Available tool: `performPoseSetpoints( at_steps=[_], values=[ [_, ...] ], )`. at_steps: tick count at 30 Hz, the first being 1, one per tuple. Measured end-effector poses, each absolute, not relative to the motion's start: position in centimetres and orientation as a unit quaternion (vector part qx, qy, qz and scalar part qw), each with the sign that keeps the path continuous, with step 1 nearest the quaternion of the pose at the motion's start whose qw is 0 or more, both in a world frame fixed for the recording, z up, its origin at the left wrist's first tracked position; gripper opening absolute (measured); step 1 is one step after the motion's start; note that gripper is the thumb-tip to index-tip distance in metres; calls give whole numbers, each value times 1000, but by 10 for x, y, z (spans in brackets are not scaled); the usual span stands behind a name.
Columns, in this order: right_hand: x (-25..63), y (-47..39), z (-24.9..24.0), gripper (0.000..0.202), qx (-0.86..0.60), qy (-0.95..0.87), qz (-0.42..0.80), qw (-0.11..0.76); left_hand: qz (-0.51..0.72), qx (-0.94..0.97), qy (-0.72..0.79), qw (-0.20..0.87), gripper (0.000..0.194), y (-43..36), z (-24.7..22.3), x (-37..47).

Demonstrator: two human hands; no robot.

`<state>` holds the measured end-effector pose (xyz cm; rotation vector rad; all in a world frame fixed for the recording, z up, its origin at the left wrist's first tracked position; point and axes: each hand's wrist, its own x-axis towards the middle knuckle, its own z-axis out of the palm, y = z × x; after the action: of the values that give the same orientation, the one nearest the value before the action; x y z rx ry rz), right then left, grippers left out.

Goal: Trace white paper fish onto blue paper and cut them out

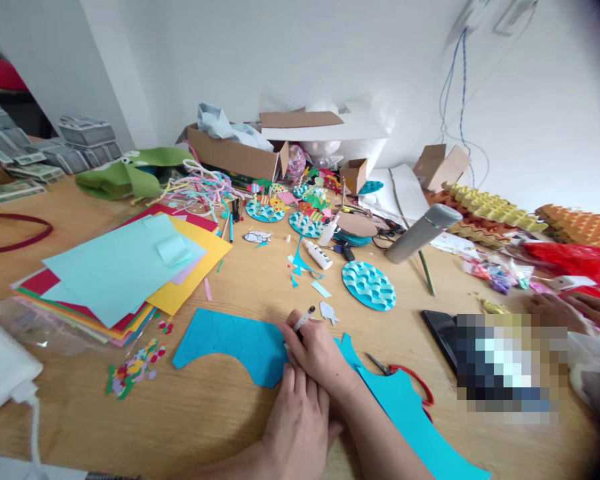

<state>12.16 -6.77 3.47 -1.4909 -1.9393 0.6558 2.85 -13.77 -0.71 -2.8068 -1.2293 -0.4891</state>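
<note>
My right hand (314, 350) is closed around a pen (304, 319), its tip hidden near the right end of a blue paper piece (235, 340) with curved cut edges. Below it, my left hand (300, 407) rests with its fingers together at the paper's right end, touching my right hand; whatever lies under its fingertips is hidden. Another blue paper piece (410, 413) extends under and beyond my right forearm. Red-handled scissors (415, 380) lie partly beneath that piece. Just above my hands is a small white fish-shaped cutout (329, 311).
Colored paper sheets (105, 267) are stacked at the left, near paper dots (137, 367). Beyond my hands lie a wavy blue disc (369, 285) and a glue bottle (319, 255). A grey flask (423, 233) and a phone (440, 337) are at the right, near another person's hands (575, 310).
</note>
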Motion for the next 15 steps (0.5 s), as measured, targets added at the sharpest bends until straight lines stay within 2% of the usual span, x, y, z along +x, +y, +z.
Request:
performPoseSetpoints(
  at_steps=[15],
  values=[
    [122,-68,34,26,-555,-741,232,298,-142,-909,-392,12,63,-139,-8,28]
  ],
)
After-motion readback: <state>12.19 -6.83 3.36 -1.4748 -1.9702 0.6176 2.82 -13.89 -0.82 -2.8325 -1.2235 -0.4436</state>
